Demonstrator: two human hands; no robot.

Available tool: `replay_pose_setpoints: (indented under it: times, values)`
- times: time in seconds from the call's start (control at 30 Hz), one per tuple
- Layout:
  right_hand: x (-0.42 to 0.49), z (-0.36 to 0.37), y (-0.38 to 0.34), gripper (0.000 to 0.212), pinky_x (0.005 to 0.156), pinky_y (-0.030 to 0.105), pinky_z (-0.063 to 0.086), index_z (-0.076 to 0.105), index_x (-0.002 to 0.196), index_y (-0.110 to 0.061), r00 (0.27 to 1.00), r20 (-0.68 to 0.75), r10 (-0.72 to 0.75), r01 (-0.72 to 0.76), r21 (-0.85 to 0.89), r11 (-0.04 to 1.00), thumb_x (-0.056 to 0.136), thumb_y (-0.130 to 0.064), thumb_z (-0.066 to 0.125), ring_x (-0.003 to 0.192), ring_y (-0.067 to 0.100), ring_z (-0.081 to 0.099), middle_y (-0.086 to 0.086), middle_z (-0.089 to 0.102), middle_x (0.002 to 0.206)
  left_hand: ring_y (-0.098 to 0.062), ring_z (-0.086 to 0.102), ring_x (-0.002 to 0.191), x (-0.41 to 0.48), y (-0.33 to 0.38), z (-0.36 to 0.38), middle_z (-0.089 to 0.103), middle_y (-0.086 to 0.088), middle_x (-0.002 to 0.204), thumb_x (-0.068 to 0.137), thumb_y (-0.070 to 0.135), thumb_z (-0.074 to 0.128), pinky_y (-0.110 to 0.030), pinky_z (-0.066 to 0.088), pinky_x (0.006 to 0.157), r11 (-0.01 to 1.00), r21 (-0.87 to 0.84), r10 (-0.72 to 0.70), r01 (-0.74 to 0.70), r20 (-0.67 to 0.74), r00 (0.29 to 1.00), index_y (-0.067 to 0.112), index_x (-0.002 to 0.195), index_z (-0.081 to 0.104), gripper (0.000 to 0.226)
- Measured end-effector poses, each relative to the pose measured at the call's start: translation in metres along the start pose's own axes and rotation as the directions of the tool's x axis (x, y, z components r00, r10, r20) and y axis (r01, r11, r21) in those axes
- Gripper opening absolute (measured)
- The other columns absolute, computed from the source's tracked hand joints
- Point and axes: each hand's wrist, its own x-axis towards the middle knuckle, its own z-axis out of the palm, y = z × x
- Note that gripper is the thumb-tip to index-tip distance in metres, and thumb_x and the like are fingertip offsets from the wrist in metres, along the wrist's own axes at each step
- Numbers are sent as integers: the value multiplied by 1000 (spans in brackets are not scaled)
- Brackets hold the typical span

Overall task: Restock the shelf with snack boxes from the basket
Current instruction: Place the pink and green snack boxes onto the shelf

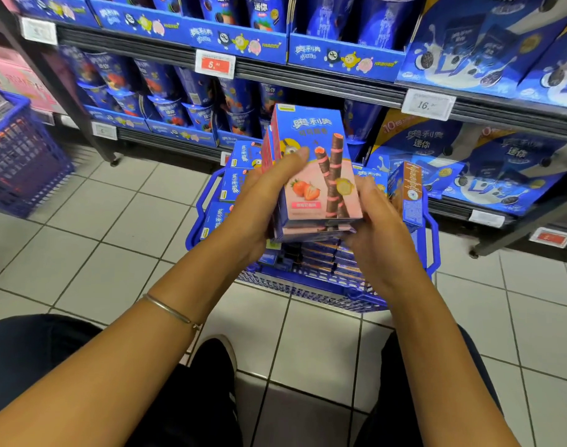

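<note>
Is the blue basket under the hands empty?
No: snack boxes lie stacked inside the basket, beneath the strawberry boxes that the left hand and right hand hold.

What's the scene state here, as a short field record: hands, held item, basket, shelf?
left grip: holds box stack from its left, thumb across the front
right grip: curled round the stack's lower right corner
box stack: several strawberry wafer-roll boxes, held above the basket
basket: blue, on tiled floor, more boxes inside
shelf: stocked with blue cookie packs
second basket: blue, far left
</note>
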Motion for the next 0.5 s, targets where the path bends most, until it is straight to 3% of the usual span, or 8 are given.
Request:
replay_pose_setpoints:
  times: [0.07,0.13,0.2,0.23,0.27,0.33,0.4,0.5]
  values:
    - [12,-12,14,37,100,51,53,68,121,-23,996,-43,79,-78,32,996,101,-48,49,110,22,70,2,72,120,-37,77,108,-2,4,-1,78,-16,121,101,42,65,-49,66,85,1000,-23,8,-8,-6,1000,11,134,71,46]
    - [29,-26,39,28,92,46,57,67,115,-9,962,-191,196,-232,-187,955,103,-26,49,80,22,72,8,72,93,-35,78,107,-3,5,-2,78,-14,121,100,42,66,-44,66,81,999,-31,16,-17,-23,1000,13,136,69,46]
    - [48,-39,69,27,69,35,46,61,94,9,950,-191,246,-312,-581,752,99,-16,51,64,42,54,32,55,80,-33,78,106,-3,3,-2,79,-12,121,99,42,69,-43,65,80,1000,-22,21,-21,-31,999,14,138,68,47]
    - [57,-42,83,30,65,33,36,56,80,5,943,-130,305,-298,-738,606,99,-18,54,60,37,43,29,47,74,-32,79,105,-3,3,-3,79,-11,120,98,43,70,-43,65,81,1000,-12,18,-19,-33,999,15,138,67,49]
    - [65,-44,95,33,65,33,32,52,73,-3,913,-61,404,-261,-848,461,99,-22,57,62,29,41,23,45,73,-31,79,105,-3,2,-3,79,-10,120,97,44,71,-44,66,82,1000,-4,11,-11,-35,999,16,139,66,51]
    - [79,-45,117,28,66,32,38,57,75,-12,813,15,582,-137,-966,218,98,-28,60,73,25,50,12,57,82,-30,79,104,-3,2,-5,79,-9,122,94,47,75,-46,66,85,1000,7,-12,12,-36,999,17,142,63,58]
    - [91,-48,138,20,80,34,47,67,102,-10,742,24,670,-44,-995,85,97,-27,58,94,27,59,14,65,107,-30,79,106,-3,1,-7,77,-9,125,92,50,76,-51,64,90,1000,12,-27,28,-32,999,18,145,59,65]
    - [106,-62,163,44,107,48,44,54,139,-3,662,-78,745,0,-995,-104,101,-22,44,128,37,55,21,56,141,-31,79,106,-3,1,-8,77,-9,126,93,48,75,-50,64,91,1000,23,-15,15,-22,1000,18,146,58,63]
